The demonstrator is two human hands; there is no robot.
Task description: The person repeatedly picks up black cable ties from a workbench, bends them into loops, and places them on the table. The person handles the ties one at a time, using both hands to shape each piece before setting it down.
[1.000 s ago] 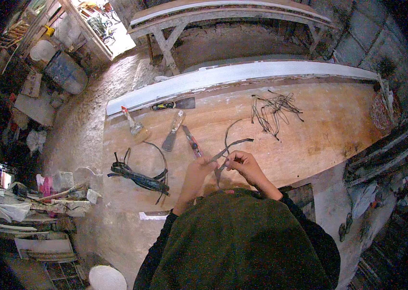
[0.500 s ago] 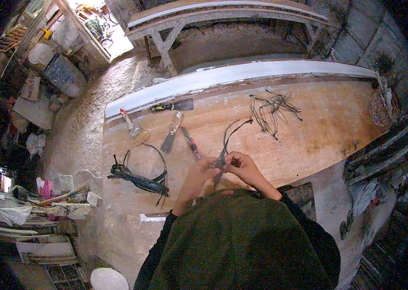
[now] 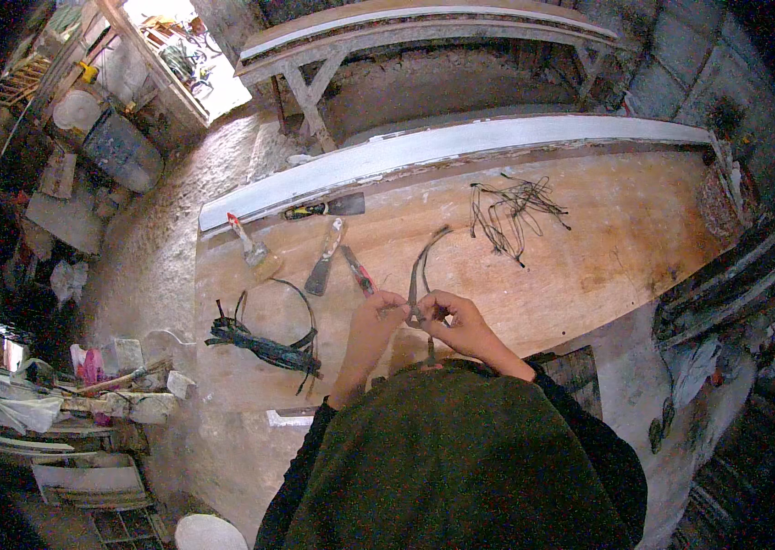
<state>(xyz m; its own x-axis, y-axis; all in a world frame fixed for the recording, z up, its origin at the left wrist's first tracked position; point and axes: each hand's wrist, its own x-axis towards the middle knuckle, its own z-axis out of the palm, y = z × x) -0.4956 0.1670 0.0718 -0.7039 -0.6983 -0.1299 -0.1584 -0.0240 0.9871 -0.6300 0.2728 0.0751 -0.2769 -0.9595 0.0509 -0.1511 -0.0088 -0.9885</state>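
Both my hands are closed in pinches on a dark, flat, flexible strip [image 3: 415, 275], close to my body above the wooden tabletop. My left hand [image 3: 376, 323] grips it from the left, my right hand [image 3: 457, 323] from the right, fingertips almost meeting. Between them the strip seems looped or crossed; the detail is too small to tell. Its far part curves up and right over the wood, and a short end hangs toward me. Just beyond my left hand lies a red and black utility knife [image 3: 357, 271]. Left of that hand is a bundle of dark strips [image 3: 268, 345].
A scraper [image 3: 325, 258], a paintbrush [image 3: 255, 253] and a second wide-bladed scraper [image 3: 328, 206] lie at the table's left. Tangled thin black cords [image 3: 520, 218] lie beyond my right hand. A long white board [image 3: 461, 142] runs along the far edge. A bench [image 3: 314, 96] stands behind.
The strip's far end has swung left, and the strip now shows a small gap between my fingers. My hands remain in nearly the same place.
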